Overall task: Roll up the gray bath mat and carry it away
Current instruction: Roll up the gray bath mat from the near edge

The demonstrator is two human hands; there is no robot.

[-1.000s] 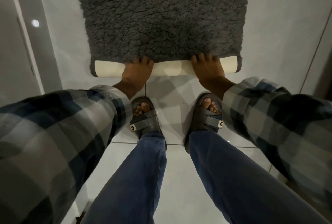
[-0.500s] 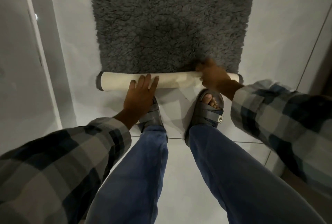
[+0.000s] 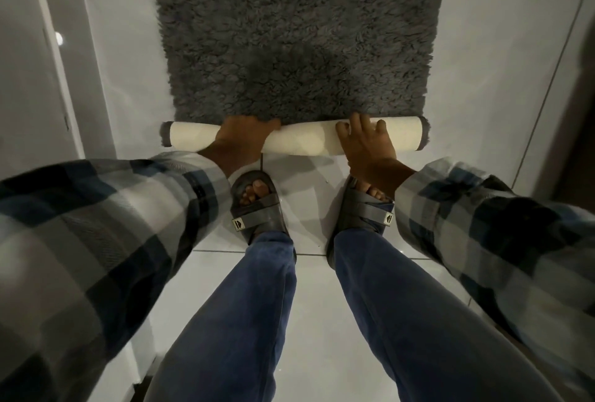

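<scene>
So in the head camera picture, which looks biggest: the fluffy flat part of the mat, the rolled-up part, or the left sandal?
1. Flat part of the mat
2. Rolled-up part
3. Left sandal, though it sits nearer the camera.

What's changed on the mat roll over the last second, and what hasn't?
The cream-backed roll of the gray bath mat has grown from a narrow folded edge into a full tube, rolled away from the person. The left hand went from an open palm to wrapping over the roll; the right hand now lies spread on top. Most of the mat stays flat, and both sandals stay planted.
</scene>
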